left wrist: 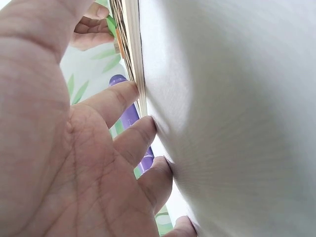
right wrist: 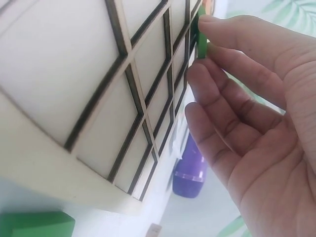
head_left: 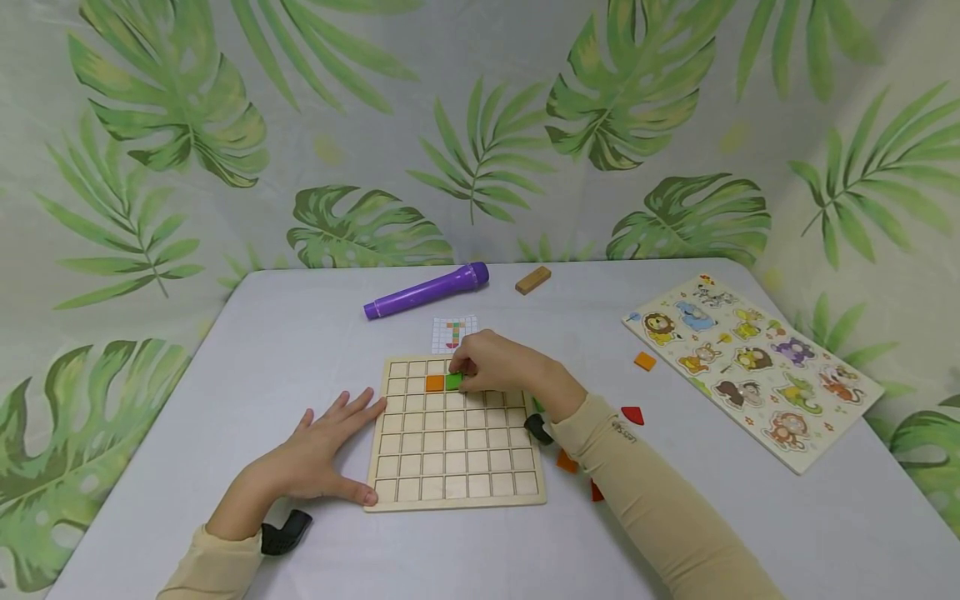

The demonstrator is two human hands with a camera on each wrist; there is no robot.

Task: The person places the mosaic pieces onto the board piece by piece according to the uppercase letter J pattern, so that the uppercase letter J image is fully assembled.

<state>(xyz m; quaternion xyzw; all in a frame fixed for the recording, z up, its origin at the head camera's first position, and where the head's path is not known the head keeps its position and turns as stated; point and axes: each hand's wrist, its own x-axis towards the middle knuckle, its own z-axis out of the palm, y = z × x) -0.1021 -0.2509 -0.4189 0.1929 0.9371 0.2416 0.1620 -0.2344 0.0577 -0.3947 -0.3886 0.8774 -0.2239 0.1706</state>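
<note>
A wooden grid board (head_left: 456, 442) lies on the table, its square cells framed by raised strips. In the second row from the far edge, an orange square tile (head_left: 435, 383) sits in a cell. Beside it, my right hand (head_left: 495, 362) pinches a green square tile (head_left: 453, 382) between thumb and fingers; the right wrist view shows this tile (right wrist: 202, 39) tilted up at the grid. My left hand (head_left: 322, 454) is spread flat, fingertips and thumb against the board's left edge. Just beyond the board lies a small card (head_left: 442, 333) with a coloured grid pattern, partly covered by my right hand.
A purple toy microphone (head_left: 427, 292) and a small wooden block (head_left: 533, 280) lie at the back. An animal puzzle board (head_left: 738, 392) is at the right. Loose pieces, including an orange tile (head_left: 644, 361) and a red rounded piece (head_left: 633, 414), lie around my right forearm.
</note>
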